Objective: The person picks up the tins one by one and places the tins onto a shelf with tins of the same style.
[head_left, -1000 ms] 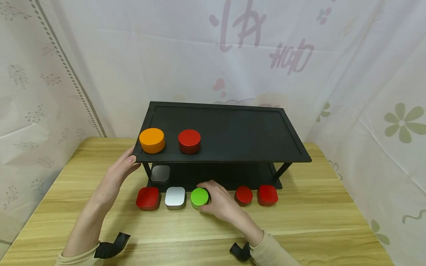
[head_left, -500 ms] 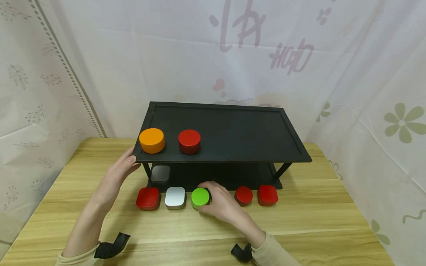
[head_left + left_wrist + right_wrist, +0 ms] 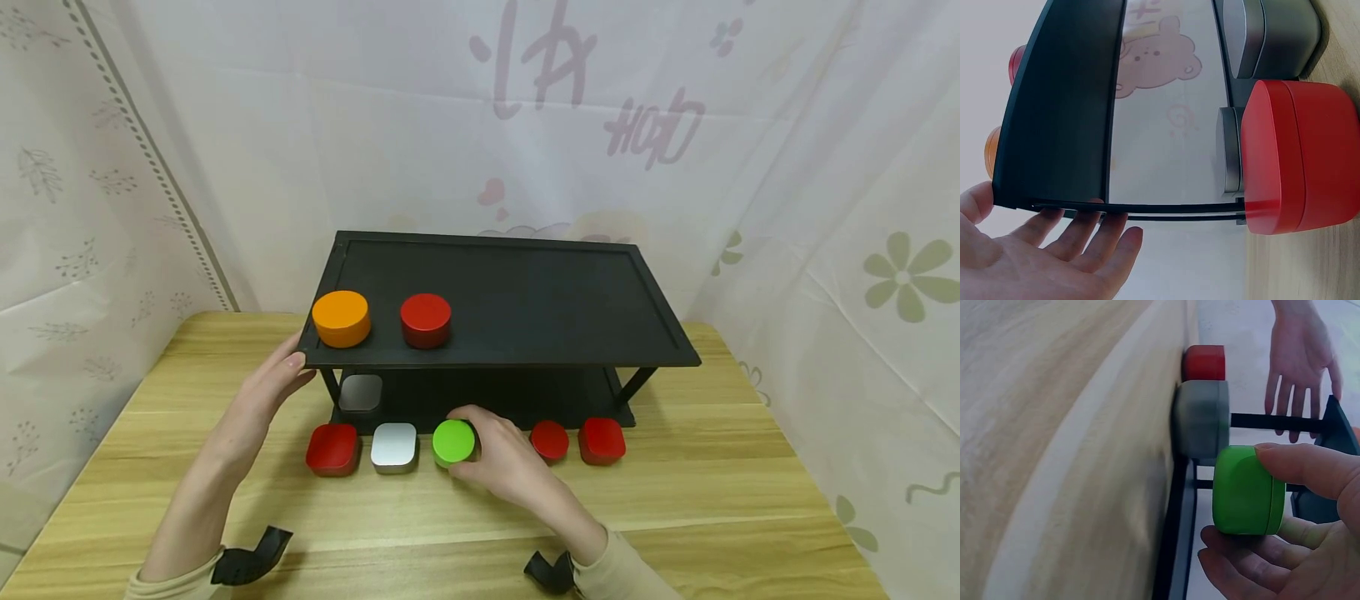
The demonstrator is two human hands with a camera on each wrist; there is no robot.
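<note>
My right hand (image 3: 504, 457) grips a small round green tin (image 3: 453, 442) between thumb and fingers in front of the black two-tier rack (image 3: 540, 308). In the right wrist view a gap shows between the green tin (image 3: 1244, 490) and the tabletop. At the rack's left front corner, my left hand (image 3: 268, 385) rests with its thumb at the top edge. The left wrist view shows its fingers stretched straight against the side post. A square silver tin (image 3: 393, 446) sits left of the green one, and a square red tin (image 3: 333, 448) lies farther left.
An orange round tin (image 3: 342, 318) and a red round tin (image 3: 426, 321) stand on the upper tier. A grey square tin (image 3: 361, 393) is on the lower tier's left. Right of my right hand are a round red tin (image 3: 550, 441) and a square red tin (image 3: 602, 440).
The green tin has risen slightly off the table in my right hand and moved a little to the right. My left hand stays at the rack's corner.
</note>
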